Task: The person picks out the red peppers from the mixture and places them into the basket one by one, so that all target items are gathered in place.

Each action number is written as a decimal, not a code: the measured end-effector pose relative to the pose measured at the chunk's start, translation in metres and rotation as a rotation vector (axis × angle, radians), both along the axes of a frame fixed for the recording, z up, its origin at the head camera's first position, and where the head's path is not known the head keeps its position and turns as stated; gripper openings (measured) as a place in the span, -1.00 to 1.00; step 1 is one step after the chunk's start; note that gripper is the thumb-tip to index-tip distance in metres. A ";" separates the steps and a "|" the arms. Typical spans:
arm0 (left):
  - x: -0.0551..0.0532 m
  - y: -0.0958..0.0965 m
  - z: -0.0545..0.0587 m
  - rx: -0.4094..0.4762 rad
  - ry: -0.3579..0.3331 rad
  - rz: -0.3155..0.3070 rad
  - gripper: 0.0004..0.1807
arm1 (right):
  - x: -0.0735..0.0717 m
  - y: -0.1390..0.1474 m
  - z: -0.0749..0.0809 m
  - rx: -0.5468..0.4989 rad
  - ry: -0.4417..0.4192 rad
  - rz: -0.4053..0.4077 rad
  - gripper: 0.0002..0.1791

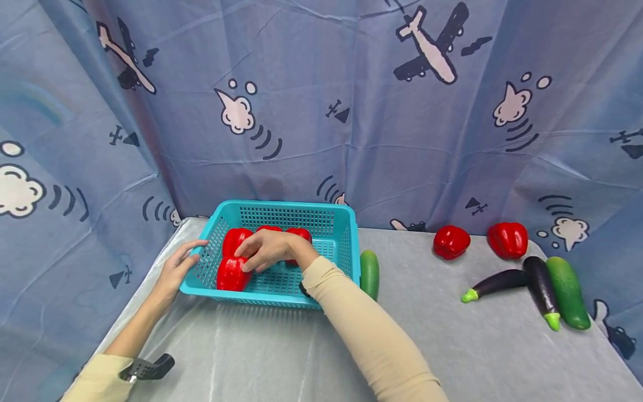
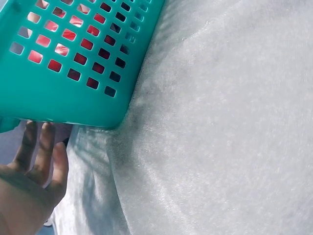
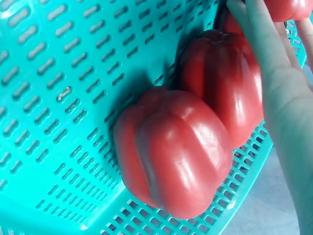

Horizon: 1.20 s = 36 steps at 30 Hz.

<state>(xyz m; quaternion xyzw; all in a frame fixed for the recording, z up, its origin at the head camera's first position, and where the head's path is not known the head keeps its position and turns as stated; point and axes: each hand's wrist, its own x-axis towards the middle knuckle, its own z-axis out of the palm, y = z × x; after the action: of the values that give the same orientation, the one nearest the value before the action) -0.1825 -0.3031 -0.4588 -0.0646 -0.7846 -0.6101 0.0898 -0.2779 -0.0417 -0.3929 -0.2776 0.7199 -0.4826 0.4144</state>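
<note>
A turquoise plastic basket (image 1: pixel 281 299) stands on the table, holding several red bell peppers. My left hand (image 1: pixel 176 269) holds the basket's left rim; in the left wrist view, several fingers (image 2: pixel 41 149) meet the edge from outside. Inside the basket, my right hand (image 1: pixel 268 248) grips the front-left red bell pepper (image 1: pixel 232 274) from its right side. Behind it lies another red bell pepper (image 1: pixel 234 240), and a further one (image 1: pixel 300 233) is partly hidden by the right hand. The right wrist view shows a large red bell pepper (image 3: pixel 176 156) close up on the basket floor.
A cucumber (image 1: pixel 369 273) lies against the basket's right side. Farther right are two red bell peppers (image 1: pixel 451 242) (image 1: pixel 508 240), two eggplants (image 1: pixel 502 282) (image 1: pixel 541 287) and a larger green cucumber (image 1: pixel 567 293). A blue patterned curtain (image 1: pixel 296 111) hangs behind the table.
</note>
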 end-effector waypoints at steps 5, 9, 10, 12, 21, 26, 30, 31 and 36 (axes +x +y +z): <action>0.001 0.001 0.000 -0.006 -0.002 0.005 -0.60 | 0.001 -0.002 0.001 0.012 -0.011 0.012 -0.46; 0.001 0.001 0.001 -0.008 -0.005 0.005 -0.60 | 0.002 -0.004 0.001 0.034 -0.040 0.029 -0.39; 0.001 0.001 0.001 -0.007 -0.009 0.003 -0.60 | 0.002 -0.004 0.001 0.037 -0.047 0.031 -0.38; 0.001 0.001 0.001 -0.008 -0.018 0.002 -0.59 | 0.003 -0.005 0.001 0.040 -0.055 0.033 -0.36; 0.001 0.001 0.002 -0.010 -0.024 -0.003 -0.59 | 0.002 -0.006 -0.001 0.015 -0.055 0.030 -0.36; 0.001 0.000 0.002 -0.013 -0.023 -0.002 -0.59 | 0.002 -0.006 -0.002 0.015 0.009 0.002 -0.46; 0.001 0.001 0.002 -0.011 -0.029 0.002 -0.59 | 0.001 -0.008 -0.004 0.005 0.041 -0.052 -0.57; 0.001 0.001 0.002 -0.011 -0.031 0.002 -0.59 | 0.001 -0.009 -0.004 0.001 0.048 -0.061 -0.59; 0.000 0.000 0.001 -0.010 -0.034 0.003 -0.59 | 0.000 -0.012 -0.006 -0.009 0.066 -0.082 -0.64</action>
<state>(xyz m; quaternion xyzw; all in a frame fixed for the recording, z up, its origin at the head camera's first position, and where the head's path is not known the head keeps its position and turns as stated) -0.1821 -0.3027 -0.4574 -0.0533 -0.7893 -0.6069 0.0770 -0.2774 -0.0535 -0.3993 -0.2653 0.7417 -0.4932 0.3690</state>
